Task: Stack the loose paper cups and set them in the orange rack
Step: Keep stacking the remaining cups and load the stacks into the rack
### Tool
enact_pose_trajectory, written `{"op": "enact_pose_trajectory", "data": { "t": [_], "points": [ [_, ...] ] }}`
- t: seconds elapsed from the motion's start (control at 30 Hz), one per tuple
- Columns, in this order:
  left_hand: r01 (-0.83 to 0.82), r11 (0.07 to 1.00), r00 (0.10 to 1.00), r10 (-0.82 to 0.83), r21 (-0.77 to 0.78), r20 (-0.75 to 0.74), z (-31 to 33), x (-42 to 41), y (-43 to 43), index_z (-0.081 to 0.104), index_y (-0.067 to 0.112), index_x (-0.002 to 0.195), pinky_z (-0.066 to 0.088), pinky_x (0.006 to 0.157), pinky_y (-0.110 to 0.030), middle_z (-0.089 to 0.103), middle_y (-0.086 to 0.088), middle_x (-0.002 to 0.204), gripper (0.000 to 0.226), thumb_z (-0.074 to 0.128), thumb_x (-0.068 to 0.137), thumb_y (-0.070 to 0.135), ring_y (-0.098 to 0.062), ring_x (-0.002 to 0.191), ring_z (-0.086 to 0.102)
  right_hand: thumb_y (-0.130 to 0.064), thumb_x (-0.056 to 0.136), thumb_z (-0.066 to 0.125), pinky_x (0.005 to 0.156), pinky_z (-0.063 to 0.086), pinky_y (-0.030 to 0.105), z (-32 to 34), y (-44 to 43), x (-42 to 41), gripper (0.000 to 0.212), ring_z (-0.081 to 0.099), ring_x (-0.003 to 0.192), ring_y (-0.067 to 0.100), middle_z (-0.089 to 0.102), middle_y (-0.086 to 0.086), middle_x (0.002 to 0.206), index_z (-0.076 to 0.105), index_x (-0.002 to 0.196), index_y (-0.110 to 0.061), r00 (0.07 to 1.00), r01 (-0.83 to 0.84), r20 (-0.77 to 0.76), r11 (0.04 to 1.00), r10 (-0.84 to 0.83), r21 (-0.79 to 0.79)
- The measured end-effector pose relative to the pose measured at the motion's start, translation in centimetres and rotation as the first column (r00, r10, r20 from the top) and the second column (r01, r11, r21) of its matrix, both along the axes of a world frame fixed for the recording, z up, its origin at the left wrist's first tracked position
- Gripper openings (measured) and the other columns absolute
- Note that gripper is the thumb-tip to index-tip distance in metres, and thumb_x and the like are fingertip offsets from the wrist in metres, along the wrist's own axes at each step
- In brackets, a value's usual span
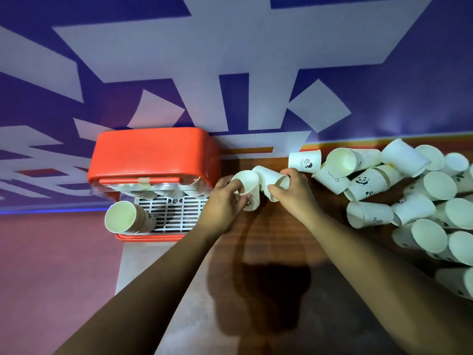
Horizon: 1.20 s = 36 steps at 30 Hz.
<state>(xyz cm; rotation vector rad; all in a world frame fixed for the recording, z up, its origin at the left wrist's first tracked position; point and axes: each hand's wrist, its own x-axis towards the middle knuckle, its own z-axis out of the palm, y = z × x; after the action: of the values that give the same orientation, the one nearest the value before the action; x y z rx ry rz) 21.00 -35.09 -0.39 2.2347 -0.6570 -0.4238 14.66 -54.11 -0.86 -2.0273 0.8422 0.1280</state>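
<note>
My left hand (225, 201) grips a white paper cup (247, 184) whose mouth faces me, just right of the orange rack (151, 152). My right hand (291, 190) holds a second white cup (268, 175), tilted, and the two cups touch. A short stack of cups (125, 217) lies on its side on the rack's white grid (174, 211), mouth toward me. More stacked cups show under the rack's clear lid. A heap of loose white cups (414, 201), some printed with pandas, covers the table's right side.
The rack stands at the left end of the brown wooden table (268, 239), against a purple and white wall. One printed cup (304, 161) lies alone near the wall. A reddish floor shows at the lower left.
</note>
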Motion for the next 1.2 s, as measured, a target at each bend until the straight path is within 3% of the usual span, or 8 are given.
{"op": "enact_pose_trajectory", "data": {
  "t": [0.1,0.17,0.23,0.47,0.6,0.77,0.93,1.2],
  "points": [
    [-0.048,0.985,0.997,0.036,-0.165,-0.075,1.3,-0.7,2.1,0.057,0.019,0.082,0.05,0.083,-0.026,0.056,0.006,0.111,0.018,0.075,0.085,0.022,-0.018,0.097,0.061,-0.035,0.076,0.074,0.086,0.052,0.03,1.6,1.4,-2.0,0.072,0.053,0.115,0.019,0.045,0.003,0.133,0.039,0.137,-0.022,0.998,0.029,0.062,0.999,-0.03,0.02],
    [-0.077,0.97,0.992,0.053,-0.229,-0.112,2.3,-1.2,3.6,0.054,0.028,0.086,0.054,0.082,-0.036,0.057,0.005,0.108,0.021,0.074,0.081,0.032,-0.017,0.096,0.061,-0.037,0.074,0.075,0.094,0.053,0.04,2.7,2.7,-3.0,0.075,0.054,0.116,0.019,0.047,0.002,0.133,0.036,0.136,-0.025,0.996,0.038,0.082,0.999,-0.041,0.027],
    [-0.087,0.961,0.985,0.044,-0.263,-0.167,3.4,-2.0,5.3,0.052,0.03,0.097,0.054,0.081,-0.039,0.059,-0.001,0.107,0.027,0.074,0.08,0.034,-0.017,0.096,0.06,-0.039,0.076,0.075,0.093,0.055,0.039,3.9,4.4,-3.9,0.069,0.054,0.115,0.015,0.048,-0.001,0.132,0.036,0.132,-0.029,0.995,0.042,0.089,0.999,-0.044,0.021],
    [-0.148,0.935,0.982,0.1,-0.321,-0.161,5.5,-3.3,12.2,0.046,0.028,0.14,0.047,0.094,-0.022,0.055,0.009,0.127,0.07,0.081,0.079,0.031,-0.007,0.115,0.056,-0.036,0.079,0.076,0.09,0.056,0.035,7.4,9.6,-5.2,0.064,0.053,0.116,0.016,0.048,-0.003,0.131,0.04,0.132,-0.03,0.989,0.014,0.149,0.998,-0.004,-0.064],
    [-0.214,0.926,0.977,0.197,-0.31,-0.085,6.4,-2.5,17.2,0.053,0.039,0.129,0.044,0.09,-0.013,0.054,0.01,0.12,0.06,0.074,0.073,0.046,0.004,0.113,0.052,-0.033,0.078,0.076,0.087,0.055,0.033,8.7,12.6,-4.8,0.061,0.052,0.114,0.015,0.045,-0.003,0.13,0.044,0.13,-0.031,0.982,-0.036,0.178,0.992,0.057,-0.121],
    [-0.408,0.84,0.912,0.362,-0.358,-0.191,6.7,-0.6,22.7,0.052,0.029,0.122,0.047,0.086,-0.013,0.058,0.0,0.123,0.058,0.082,0.073,0.034,-0.003,0.112,0.058,-0.029,0.075,0.078,0.087,0.054,0.041,9.2,17.0,-3.2,0.057,0.055,0.107,0.016,0.047,-0.004,0.123,0.05,0.125,-0.027,0.954,-0.082,0.277,0.989,0.113,-0.121],
    [-0.49,0.81,0.871,0.465,-0.324,-0.155,5.7,1.2,25.5,0.043,0.013,0.126,0.043,0.081,-0.006,0.054,0.001,0.121,0.064,0.085,0.078,0.015,0.012,0.1,0.054,-0.029,0.077,0.079,0.086,0.056,0.038,9.4,20.8,-1.4,0.061,0.054,0.11,0.016,0.047,-0.003,0.128,0.048,0.128,-0.023,0.944,-0.087,0.307,0.988,0.123,-0.13],
    [-0.474,0.819,0.88,0.451,-0.322,-0.148,3.1,2.9,25.4,0.046,0.02,0.138,0.044,0.098,-0.019,0.054,0.006,0.137,0.073,0.085,0.078,0.027,-0.009,0.124,0.052,-0.027,0.076,0.078,0.094,0.05,0.042,9.3,23.5,0.7,0.056,0.053,0.11,0.017,0.047,-0.003,0.123,0.05,0.124,-0.023,0.934,-0.06,0.339,0.986,0.111,-0.156]
  ]
}}
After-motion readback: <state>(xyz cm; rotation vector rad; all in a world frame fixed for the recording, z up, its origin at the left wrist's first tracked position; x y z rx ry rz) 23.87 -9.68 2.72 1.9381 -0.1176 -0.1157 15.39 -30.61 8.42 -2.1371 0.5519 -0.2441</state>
